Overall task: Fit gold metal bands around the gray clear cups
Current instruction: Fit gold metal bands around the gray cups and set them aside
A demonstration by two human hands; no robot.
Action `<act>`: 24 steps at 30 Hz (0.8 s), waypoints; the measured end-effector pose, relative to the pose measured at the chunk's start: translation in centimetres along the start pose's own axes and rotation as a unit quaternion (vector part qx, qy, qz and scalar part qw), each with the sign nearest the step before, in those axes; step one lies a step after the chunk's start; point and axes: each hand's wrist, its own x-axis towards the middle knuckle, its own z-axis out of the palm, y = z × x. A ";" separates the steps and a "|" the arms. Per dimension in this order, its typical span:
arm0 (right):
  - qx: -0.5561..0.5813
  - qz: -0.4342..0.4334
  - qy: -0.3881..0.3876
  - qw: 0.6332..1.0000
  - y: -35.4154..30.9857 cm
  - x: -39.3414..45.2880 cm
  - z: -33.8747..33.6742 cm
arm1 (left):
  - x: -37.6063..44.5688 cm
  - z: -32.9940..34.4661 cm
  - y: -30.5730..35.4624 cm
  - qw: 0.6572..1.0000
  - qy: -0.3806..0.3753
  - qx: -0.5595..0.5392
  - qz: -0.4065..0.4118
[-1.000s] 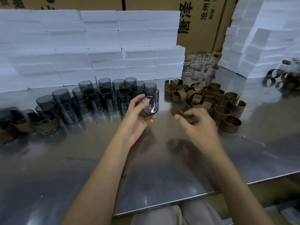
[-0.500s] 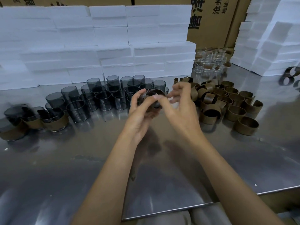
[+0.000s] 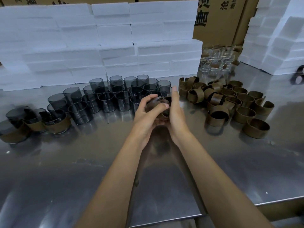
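My left hand (image 3: 147,113) grips a gray clear cup (image 3: 153,104) above the steel table (image 3: 82,162), fingers curled over its top. A gold metal band (image 3: 166,112) sits around the cup, mostly hidden between my palms. My right hand (image 3: 176,112) presses flat against the band's right side with its fingers straight. Several bare gray cups (image 3: 121,96) stand in a cluster just behind my hands. A pile of loose gold bands (image 3: 230,104) lies to the right. Three banded cups (image 3: 57,125) stand at the far left.
White foam blocks (image 3: 98,46) are stacked along the back and at the right (image 3: 279,38). Colourless clear cups (image 3: 215,63) stand at the back right, in front of cardboard boxes (image 3: 222,22). The table's front edge (image 3: 164,218) runs near my body.
My right hand took a band from the pile and brought it to the cup in my left hand. Both hands have now closed in on the cup, with the right palm flat against the band.
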 end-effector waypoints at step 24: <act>0.038 0.003 0.105 0.994 0.0 -0.3 -1.0 | -0.4 0.2 -0.4 0.994 -0.072 0.084 -0.011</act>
